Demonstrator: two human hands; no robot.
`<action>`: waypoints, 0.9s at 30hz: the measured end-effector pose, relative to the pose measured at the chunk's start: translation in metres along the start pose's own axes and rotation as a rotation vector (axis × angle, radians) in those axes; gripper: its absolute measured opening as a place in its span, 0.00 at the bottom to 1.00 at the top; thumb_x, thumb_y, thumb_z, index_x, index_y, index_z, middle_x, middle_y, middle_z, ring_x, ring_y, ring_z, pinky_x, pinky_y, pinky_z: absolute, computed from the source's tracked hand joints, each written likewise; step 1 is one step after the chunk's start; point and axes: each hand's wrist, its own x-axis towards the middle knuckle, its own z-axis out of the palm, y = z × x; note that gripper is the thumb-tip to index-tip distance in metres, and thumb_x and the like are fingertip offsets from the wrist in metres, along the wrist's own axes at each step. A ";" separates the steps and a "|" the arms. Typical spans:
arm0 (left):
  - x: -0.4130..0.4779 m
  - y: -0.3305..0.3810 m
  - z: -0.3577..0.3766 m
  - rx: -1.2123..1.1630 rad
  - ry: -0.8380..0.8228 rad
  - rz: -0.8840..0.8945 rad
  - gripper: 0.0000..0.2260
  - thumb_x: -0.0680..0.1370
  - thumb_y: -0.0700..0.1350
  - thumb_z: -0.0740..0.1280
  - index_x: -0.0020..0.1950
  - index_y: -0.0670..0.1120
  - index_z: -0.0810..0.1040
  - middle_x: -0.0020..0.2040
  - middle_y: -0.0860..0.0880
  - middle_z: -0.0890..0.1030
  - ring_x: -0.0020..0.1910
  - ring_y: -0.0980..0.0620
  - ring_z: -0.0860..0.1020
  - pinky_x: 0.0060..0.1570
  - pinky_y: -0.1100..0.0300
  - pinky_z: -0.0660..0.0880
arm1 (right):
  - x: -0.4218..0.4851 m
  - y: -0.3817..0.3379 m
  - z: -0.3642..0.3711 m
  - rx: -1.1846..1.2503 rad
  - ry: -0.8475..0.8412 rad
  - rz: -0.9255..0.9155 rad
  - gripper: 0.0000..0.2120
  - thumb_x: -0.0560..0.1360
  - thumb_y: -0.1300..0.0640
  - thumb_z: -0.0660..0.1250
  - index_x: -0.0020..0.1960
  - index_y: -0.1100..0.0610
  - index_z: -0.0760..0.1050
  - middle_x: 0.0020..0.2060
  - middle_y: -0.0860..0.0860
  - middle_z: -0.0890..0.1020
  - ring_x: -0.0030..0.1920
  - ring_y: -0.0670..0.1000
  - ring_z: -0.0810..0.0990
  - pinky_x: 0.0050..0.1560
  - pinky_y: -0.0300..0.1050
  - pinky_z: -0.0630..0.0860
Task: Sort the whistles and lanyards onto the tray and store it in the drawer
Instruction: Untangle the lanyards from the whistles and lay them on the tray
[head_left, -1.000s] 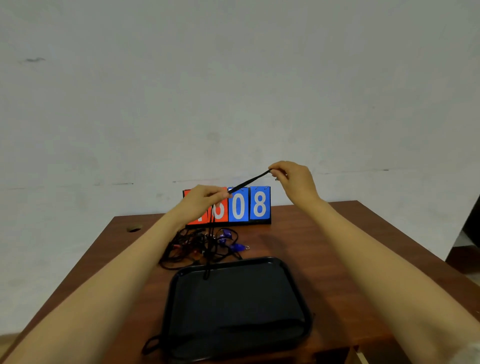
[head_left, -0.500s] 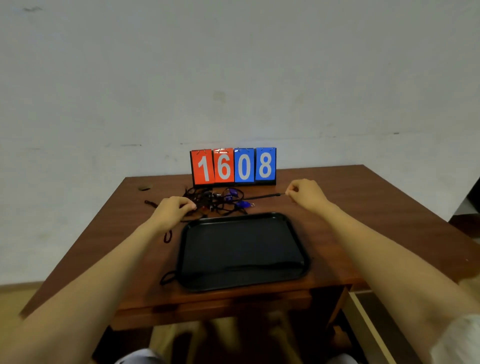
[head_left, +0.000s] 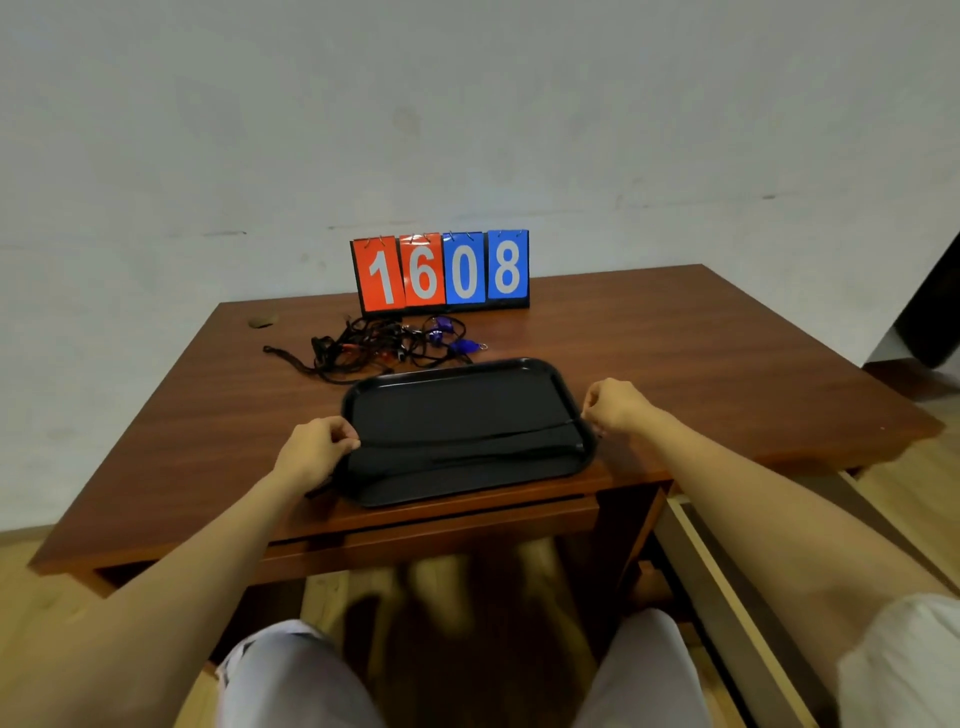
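From the head view, both hands hold one black lanyard (head_left: 467, 435) stretched flat across the black tray (head_left: 457, 379): the left hand (head_left: 311, 449) has its grip pinched together on the strap's end at the tray's left rim, and the right hand (head_left: 615, 405) pinches the other end at the right rim. Holding it by both ends keeps the strap straight, which looks like a way to lay it down as a neat line, not a coil, and leave the rest of the tray free for more. A second dark strap appears to lie on the tray just nearer the person, though black on black makes that hard to confirm. The remaining whistles and lanyards sit in a tangled pile (head_left: 384, 345) on the surface (head_left: 701, 343) just beyond the tray's far rim, with purple whistles (head_left: 462, 345) on its right side and reddish pieces among the cords. A flip scoreboard (head_left: 441, 270) reading 1608 stands behind the pile. The tray lies close to the surface's near edge, so a pull toward the body could tip it off. Bare surface lies open to either side of the tray. Under the near edge a drawer front (head_left: 431, 525) shows, shut, and a pale drawer (head_left: 737, 613) seems pulled out at lower right.
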 end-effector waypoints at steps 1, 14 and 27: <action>0.000 -0.001 0.002 0.008 -0.009 0.001 0.04 0.77 0.44 0.67 0.43 0.48 0.79 0.47 0.48 0.81 0.47 0.48 0.77 0.46 0.53 0.74 | -0.001 0.002 0.002 -0.011 -0.015 -0.006 0.05 0.77 0.63 0.63 0.43 0.61 0.77 0.34 0.54 0.81 0.39 0.54 0.79 0.41 0.46 0.74; -0.006 -0.007 0.020 0.257 0.022 0.084 0.06 0.78 0.52 0.64 0.48 0.55 0.81 0.49 0.53 0.78 0.62 0.45 0.70 0.60 0.48 0.61 | -0.004 0.010 0.011 -0.231 0.041 -0.046 0.03 0.76 0.64 0.63 0.45 0.59 0.74 0.42 0.56 0.79 0.45 0.59 0.79 0.41 0.49 0.74; -0.023 -0.017 0.026 0.281 0.039 0.281 0.08 0.77 0.55 0.65 0.54 0.59 0.81 0.57 0.57 0.79 0.60 0.53 0.68 0.50 0.54 0.53 | -0.005 0.006 0.024 -0.466 -0.103 -0.383 0.13 0.78 0.59 0.64 0.62 0.55 0.76 0.61 0.54 0.76 0.63 0.56 0.72 0.61 0.51 0.70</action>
